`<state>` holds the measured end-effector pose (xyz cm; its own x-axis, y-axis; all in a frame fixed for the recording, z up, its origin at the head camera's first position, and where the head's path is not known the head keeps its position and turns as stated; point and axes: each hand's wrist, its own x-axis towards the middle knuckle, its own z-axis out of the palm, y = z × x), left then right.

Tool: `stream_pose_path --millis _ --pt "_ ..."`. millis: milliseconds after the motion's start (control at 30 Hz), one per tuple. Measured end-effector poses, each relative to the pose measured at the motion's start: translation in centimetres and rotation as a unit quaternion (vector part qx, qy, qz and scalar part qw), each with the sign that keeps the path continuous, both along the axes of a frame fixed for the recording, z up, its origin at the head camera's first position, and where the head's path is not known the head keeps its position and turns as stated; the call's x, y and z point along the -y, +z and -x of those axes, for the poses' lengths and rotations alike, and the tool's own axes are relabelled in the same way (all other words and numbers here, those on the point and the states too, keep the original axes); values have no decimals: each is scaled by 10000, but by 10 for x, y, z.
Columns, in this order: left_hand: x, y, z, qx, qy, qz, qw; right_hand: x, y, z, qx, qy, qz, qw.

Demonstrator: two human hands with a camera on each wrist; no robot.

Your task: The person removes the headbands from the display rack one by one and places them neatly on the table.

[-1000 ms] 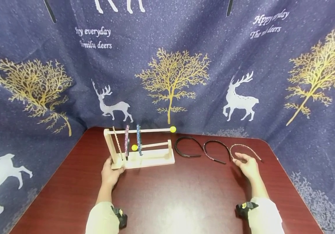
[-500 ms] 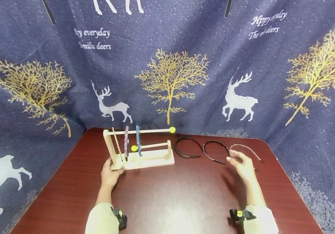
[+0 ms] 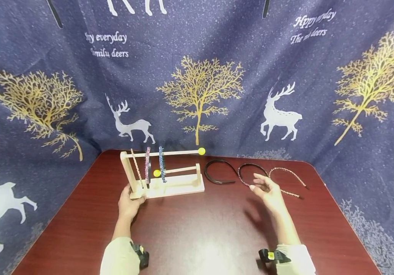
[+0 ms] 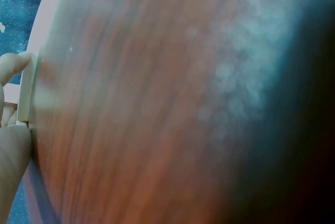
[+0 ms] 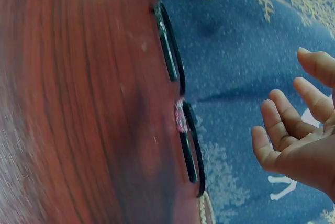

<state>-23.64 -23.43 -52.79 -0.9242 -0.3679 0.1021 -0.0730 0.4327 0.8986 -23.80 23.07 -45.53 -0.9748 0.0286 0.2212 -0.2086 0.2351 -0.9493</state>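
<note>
My left hand point(image 3: 128, 204) grips the left end of a pale wooden headband rack point(image 3: 183, 186), thumb along the near side of its base. On the rack's upper bar hang a beige braided headband point(image 3: 137, 168), a pink sparkly headband point(image 3: 147, 166) and a blue sparkly headband point(image 3: 162, 164). Over the table to the right, my right hand point(image 3: 268, 193) is empty with loosely spread fingers. It overlaps a black headband with pink trim point(image 3: 239, 176) in the head view. Beside that lie a plain dark headband point(image 3: 206, 173) and another beige braided headband point(image 3: 298, 177).
The rack has a shorter lower bar point(image 3: 183, 170), and yellow balls point(image 3: 201, 151) cap its bars. A dark red wooden table point(image 3: 197, 229) carries everything. Behind it hangs a blue cloth point(image 3: 224, 122) printed with deer and trees.
My right hand has moved left, from the beige braided headband to the pink-trimmed one, leaving the beige one lying on the table. The left hand stays on the rack.
</note>
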Motion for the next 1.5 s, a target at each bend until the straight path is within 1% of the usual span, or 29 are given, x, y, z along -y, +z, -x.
stream_pose_path --millis 100,233,333,500,600,767,867,1067,1333,1500 --pt "0 0 0 21 5 -13 10000 9 0 -1 97 91 79 9999" --pt "0 -2 1 3 -36 -52 10000 22 2 -3 99 307 271 9991" --pt "1 -2 1 -26 -50 -73 10000 36 9 -8 5 528 298 9982" --pt "2 -2 0 -36 -4 -57 10000 63 23 -16 19 819 300 9962" --pt "2 -1 0 -52 5 -51 10000 75 25 -15 8 1012 330 9943" --pt "2 0 0 -36 5 -10 10000 90 25 -12 -179 1283 343 9910" --pt "2 1 0 -16 15 8 10000 99 26 -12 -218 1426 356 9889" --pt "2 -1 0 -27 50 -10 10000 118 33 -12 -199 1629 390 9857" --pt "1 -2 0 -55 17 -14 10000 144 37 -11 -424 1987 270 9788" --pt "0 0 0 -73 22 -28 10000 157 40 -10 -501 2115 204 9759"
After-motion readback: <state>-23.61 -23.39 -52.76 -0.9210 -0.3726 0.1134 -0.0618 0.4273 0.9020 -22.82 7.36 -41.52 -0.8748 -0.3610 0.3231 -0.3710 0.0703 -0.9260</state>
